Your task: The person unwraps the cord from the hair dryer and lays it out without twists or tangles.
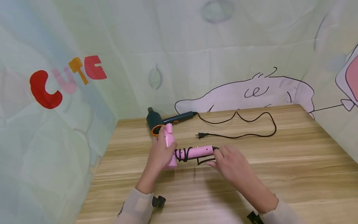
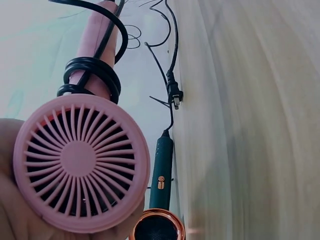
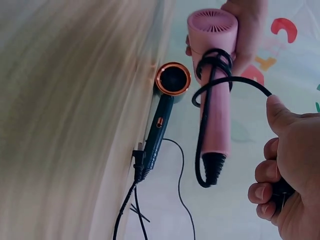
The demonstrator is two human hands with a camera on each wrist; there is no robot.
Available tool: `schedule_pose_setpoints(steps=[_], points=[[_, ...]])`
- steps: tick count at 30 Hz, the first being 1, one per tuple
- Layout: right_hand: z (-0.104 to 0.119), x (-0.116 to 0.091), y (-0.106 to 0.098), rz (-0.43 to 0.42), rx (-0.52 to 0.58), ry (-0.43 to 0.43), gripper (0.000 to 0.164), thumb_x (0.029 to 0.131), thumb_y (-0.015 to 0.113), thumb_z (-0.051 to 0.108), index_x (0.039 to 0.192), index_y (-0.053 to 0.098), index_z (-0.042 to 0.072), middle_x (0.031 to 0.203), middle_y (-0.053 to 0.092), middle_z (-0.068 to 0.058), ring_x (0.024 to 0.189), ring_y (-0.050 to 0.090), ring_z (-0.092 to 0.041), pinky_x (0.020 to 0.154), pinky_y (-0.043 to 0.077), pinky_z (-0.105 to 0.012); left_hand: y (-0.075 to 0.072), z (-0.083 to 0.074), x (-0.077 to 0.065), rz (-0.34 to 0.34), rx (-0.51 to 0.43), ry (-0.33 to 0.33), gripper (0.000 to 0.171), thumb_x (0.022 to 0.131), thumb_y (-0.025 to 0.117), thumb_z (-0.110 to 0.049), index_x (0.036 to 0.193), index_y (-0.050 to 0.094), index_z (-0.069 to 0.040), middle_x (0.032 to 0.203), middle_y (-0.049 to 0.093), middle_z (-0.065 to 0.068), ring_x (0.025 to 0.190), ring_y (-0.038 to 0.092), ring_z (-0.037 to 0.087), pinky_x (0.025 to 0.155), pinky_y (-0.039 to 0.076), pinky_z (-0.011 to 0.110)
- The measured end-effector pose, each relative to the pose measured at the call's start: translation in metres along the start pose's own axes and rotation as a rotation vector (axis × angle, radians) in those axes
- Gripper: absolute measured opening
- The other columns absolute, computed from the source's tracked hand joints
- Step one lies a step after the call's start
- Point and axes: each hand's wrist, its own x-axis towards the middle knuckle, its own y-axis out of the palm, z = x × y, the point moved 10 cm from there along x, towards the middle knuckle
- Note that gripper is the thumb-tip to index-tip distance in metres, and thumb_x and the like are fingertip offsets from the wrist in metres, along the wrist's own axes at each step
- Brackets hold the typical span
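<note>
A pink hair dryer (image 1: 199, 151) is held above the table, its handle pointing right. My left hand (image 1: 160, 152) grips it round the barrel, and the slatted round intake grille (image 2: 78, 157) faces the left wrist camera. Its black cord (image 3: 220, 79) is wound several times round the handle near the barrel. From those turns the cord runs to my right hand (image 3: 300, 160), which grips it with curled fingers. A black piece shows inside that fist; most of it is hidden, so I cannot tell if it is the plug.
Behind lies a dark green hair dryer (image 1: 179, 117) with an orange-rimmed barrel, near the table's back left. Its black cord (image 1: 246, 136) loops to the right and back, ending in a two-pin plug (image 1: 201, 135). A printed cloth (image 1: 167, 56) hangs behind the wooden table (image 1: 279, 174).
</note>
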Motion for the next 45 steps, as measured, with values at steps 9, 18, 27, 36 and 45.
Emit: schedule_pose_setpoints(steps=[9, 18, 27, 36, 45], points=[[0.007, -0.008, 0.015, 0.064, -0.02, -0.034, 0.063, 0.107, 0.015, 0.053, 0.073, 0.042, 0.008, 0.064, 0.028, 0.001, 0.061, 0.024, -0.015, 0.059, 0.026, -0.027, -0.01, -0.003, 0.002, -0.045, -0.043, 0.013, 0.085, 0.095, 0.061, -0.043, 0.163, 0.01, -0.035, 0.136, 0.039, 0.019, 0.093, 0.06, 0.034, 0.065, 0.053, 0.036], [-0.005, -0.018, 0.035, 0.106, -0.019, -0.025, 0.057, 0.107, 0.032, 0.051, 0.073, 0.047, 0.008, 0.062, 0.038, 0.001, 0.059, 0.029, -0.013, 0.054, 0.03, -0.025, -0.011, -0.006, 0.0, -0.009, -0.122, 0.009, 0.084, 0.097, 0.062, -0.042, 0.162, 0.01, -0.04, 0.132, 0.044, 0.016, 0.098, 0.06, 0.035, 0.066, 0.057, 0.036], [-0.021, -0.014, 0.051, 0.106, -0.058, -0.016, 0.059, 0.109, 0.031, 0.045, 0.069, 0.049, 0.006, 0.06, 0.035, 0.001, 0.056, 0.028, -0.013, 0.05, 0.029, -0.024, -0.015, -0.011, -0.001, 0.004, -0.125, 0.036, 0.083, 0.097, 0.062, -0.04, 0.162, 0.01, -0.04, 0.138, 0.044, 0.015, 0.101, 0.06, 0.035, 0.069, 0.058, 0.039], [-0.036, -0.006, 0.068, 0.147, -0.099, -0.011, 0.025, 0.094, 0.063, 0.019, 0.077, 0.052, 0.004, 0.066, 0.044, -0.004, 0.059, 0.037, -0.017, 0.054, 0.037, -0.029, -0.015, -0.011, -0.007, 0.019, -0.112, 0.078, 0.082, 0.096, 0.063, -0.041, 0.162, 0.014, -0.04, 0.135, 0.045, 0.016, 0.097, 0.06, 0.034, 0.067, 0.056, 0.037], [-0.062, 0.012, 0.063, 0.053, -0.039, 0.112, 0.046, 0.102, 0.054, 0.04, 0.074, 0.041, 0.005, 0.063, 0.03, -0.001, 0.056, 0.028, -0.017, 0.051, 0.026, -0.028, -0.011, -0.016, -0.01, 0.035, -0.097, 0.114, 0.083, 0.095, 0.064, -0.039, 0.161, 0.015, -0.042, 0.14, 0.043, 0.015, 0.098, 0.061, 0.034, 0.066, 0.058, 0.037]])
